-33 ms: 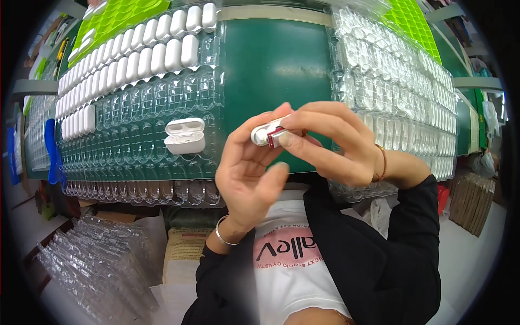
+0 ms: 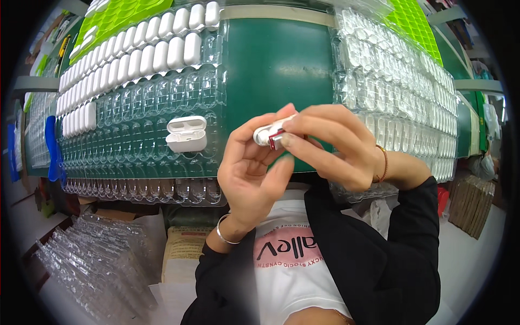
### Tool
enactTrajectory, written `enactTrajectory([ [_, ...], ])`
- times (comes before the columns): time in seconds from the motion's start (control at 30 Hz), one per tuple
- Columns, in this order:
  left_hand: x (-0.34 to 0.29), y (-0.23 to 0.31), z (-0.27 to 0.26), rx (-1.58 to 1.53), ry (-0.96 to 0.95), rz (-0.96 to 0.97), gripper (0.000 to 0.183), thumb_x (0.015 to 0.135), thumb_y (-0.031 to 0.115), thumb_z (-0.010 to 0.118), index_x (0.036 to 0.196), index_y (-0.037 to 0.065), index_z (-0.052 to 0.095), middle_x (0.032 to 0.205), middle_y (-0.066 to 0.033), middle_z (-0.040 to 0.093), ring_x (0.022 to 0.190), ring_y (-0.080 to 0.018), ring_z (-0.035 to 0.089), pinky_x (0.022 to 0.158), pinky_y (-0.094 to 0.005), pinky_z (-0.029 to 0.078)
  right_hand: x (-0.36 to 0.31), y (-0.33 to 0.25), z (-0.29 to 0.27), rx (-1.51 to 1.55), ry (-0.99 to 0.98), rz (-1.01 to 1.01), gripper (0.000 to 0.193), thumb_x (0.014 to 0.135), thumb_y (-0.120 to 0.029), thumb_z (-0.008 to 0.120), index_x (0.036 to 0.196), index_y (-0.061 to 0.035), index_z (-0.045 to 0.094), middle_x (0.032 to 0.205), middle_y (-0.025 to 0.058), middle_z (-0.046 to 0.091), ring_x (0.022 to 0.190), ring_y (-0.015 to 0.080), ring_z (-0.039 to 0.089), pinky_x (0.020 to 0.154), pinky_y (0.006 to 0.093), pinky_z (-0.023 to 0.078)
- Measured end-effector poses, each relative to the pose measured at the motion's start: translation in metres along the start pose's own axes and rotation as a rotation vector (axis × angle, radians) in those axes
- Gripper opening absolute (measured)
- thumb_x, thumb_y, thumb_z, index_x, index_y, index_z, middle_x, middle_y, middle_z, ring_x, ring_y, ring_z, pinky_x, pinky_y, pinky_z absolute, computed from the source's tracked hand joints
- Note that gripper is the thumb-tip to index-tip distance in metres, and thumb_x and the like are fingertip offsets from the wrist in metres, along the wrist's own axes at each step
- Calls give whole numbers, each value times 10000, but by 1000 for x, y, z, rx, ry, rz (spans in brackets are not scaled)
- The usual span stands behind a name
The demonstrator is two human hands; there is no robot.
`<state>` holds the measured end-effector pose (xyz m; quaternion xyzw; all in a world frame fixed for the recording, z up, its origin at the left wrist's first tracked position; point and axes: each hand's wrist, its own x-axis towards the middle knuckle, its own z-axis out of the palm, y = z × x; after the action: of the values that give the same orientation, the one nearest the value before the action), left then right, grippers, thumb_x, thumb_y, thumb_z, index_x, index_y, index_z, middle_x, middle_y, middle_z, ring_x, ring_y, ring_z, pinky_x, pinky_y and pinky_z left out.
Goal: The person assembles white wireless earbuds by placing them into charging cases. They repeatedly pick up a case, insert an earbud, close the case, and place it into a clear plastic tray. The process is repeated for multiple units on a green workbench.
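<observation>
In front of my chest, my left hand [image 2: 252, 173] cups a small white earbud charging case [image 2: 263, 135], its fingers curled behind it and its thumb raised close below. My right hand [image 2: 338, 143] pinches a small red and silver piece [image 2: 275, 140] between thumb and forefinger, held against the case's right side. The fingertips partly hide that piece, so its kind does not show. To the left of my hands, a second white earbud case [image 2: 187, 142] rests with its lid up on the clear plastic tray [image 2: 116, 149].
Rows of closed white cases [image 2: 146, 59] fill the far tray slots at left. More clear trays [image 2: 401, 97] cover the right side of the green table [image 2: 276, 65]. A blue strip [image 2: 52, 149] lies at the left edge; stacked clear trays [image 2: 97, 265] sit below.
My left thumb has come slightly closer to the case. Both hands and the things in them appear a touch farther right; the grips are the same.
</observation>
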<state>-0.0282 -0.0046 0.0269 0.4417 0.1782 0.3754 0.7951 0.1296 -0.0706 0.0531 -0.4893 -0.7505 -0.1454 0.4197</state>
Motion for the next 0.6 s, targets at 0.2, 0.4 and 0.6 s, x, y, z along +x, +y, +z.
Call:
enactTrajectory([
  [0.2, -5, 3, -9, -74, -44, 0, 384, 911, -86, 572, 1275, -76, 451, 1318, -297, 550, 1137, -223, 618, 950, -290, 516, 1, -4, 1, 4, 12, 94, 426, 680, -69, 767, 1068, 24, 618, 987, 138, 655, 848, 289, 645, 731, 325, 541],
  [0.4, -5, 5, -12, -28, 28, 184, 419, 872, -95, 561, 1272, -43, 447, 1397, -312, 452, 1269, -327, 529, 1024, -358, 476, 6, -19, 2, 1124, 87, 1080, 337, 881, -36, 714, 1186, 16, 579, 1064, 63, 648, 967, 114, 618, 863, 281, 522],
  [0.6, -7, -3, -10, 63, 4, 245, 477, 833, -88, 631, 1279, -38, 471, 1378, -230, 428, 1303, -363, 493, 1067, -399, 440, -9, -19, 15, 1634, 103, 1263, 319, 888, -13, 691, 1189, 8, 587, 1166, 78, 637, 1071, 145, 605, 881, 290, 515],
])
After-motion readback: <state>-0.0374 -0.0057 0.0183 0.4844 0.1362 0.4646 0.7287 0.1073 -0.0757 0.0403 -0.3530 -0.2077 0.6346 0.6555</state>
